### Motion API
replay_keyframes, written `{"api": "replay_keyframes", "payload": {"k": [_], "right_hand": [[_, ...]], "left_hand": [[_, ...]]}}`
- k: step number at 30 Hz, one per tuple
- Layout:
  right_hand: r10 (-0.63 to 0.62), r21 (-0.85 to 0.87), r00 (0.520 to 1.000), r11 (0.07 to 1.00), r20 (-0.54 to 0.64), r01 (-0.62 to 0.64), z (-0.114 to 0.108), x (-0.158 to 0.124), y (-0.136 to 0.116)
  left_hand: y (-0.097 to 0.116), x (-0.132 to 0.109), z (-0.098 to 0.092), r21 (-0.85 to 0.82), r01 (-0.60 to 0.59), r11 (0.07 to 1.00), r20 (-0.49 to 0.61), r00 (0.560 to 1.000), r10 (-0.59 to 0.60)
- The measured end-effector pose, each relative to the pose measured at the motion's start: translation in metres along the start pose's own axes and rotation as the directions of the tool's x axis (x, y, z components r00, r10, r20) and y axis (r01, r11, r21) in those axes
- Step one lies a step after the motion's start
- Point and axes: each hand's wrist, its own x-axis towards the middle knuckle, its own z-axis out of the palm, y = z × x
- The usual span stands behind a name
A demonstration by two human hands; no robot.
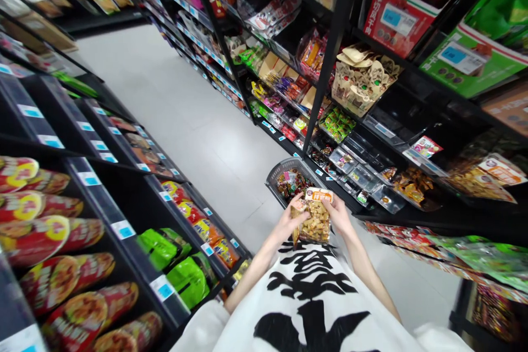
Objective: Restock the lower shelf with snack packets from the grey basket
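A loose white shirt (342,302) filled the bottom centre of the frame, its front printed with ragged black shapes (315,327), possibly brush lettering, though the steep angle left that uncertain. White sleeves (202,325) showed along the bottom edge; the forearms (256,265), left hand (290,221) and right hand (339,215) were bare.

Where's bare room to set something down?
Pale floor lies bare between the left shelving and the grey basket; the dark bay beyond the green packs looks bare too. Crowded: the basket, holding packets, and the red packages.

Glossy plastic snack bag (315,224), smooth floor (198,115)
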Motion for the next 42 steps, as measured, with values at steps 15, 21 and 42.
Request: {"api": "replay_keyframes", "payload": {"k": [15,21,42], "right_hand": [[0.010,-0.021,0.999,1.000,0.039,-0.009,-0.014,-0.020,-0.014],[-0.183,-0.542,0.965,0.800,0.185,0.256,-0.012,-0.048,-0.051],[-0.237,-0.586,0.971,0.785,0.012,0.199,0.021,-0.041,-0.042]], "left_hand": [[-0.006,-0.007,-0.006,-0.428,0.169,0.888,0.056,0.985,-0.160],[-0.004,-0.003,0.001,-0.359,0.126,0.925,-0.039,0.988,-0.149],[0.007,-0.005,0.032,0.587,-0.126,0.800,-0.030,0.984,0.176]]}}
